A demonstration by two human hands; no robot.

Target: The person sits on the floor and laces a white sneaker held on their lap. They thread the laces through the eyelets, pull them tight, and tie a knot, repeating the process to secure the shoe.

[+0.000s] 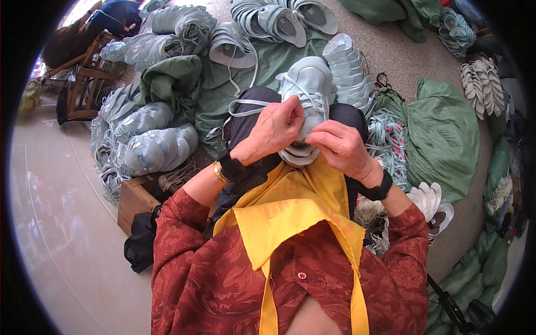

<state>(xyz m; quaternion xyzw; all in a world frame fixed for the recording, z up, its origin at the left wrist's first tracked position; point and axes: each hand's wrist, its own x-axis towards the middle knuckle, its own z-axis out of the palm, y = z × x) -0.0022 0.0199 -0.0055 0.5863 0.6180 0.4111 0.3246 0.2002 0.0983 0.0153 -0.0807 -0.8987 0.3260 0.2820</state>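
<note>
A pale blue-grey shoe upper (pixel 314 76) rests between my knees, toe pointing away, with a lace partly threaded across its front. Over its left side my left hand (pixel 274 126) is closed in a pinch at the pale shoelace (pixel 249 102), which loops out past my left knee. My right hand (pixel 341 146) is closed too, thumb and fingertips pressed together at the shoe's lower right, by the opening. What lies between those right fingertips is hidden. A yellow apron (pixel 290 192) covers my lap just below the shoe.
Nested stacks of pale blue uppers (pixel 162 148) lie to the left, with more uppers (pixel 268 22) ahead on green cloth. On the right are a bundle of light blue laces (pixel 388 142) and a green sack (pixel 441 139). A wooden box (pixel 139 204) stands by my left elbow.
</note>
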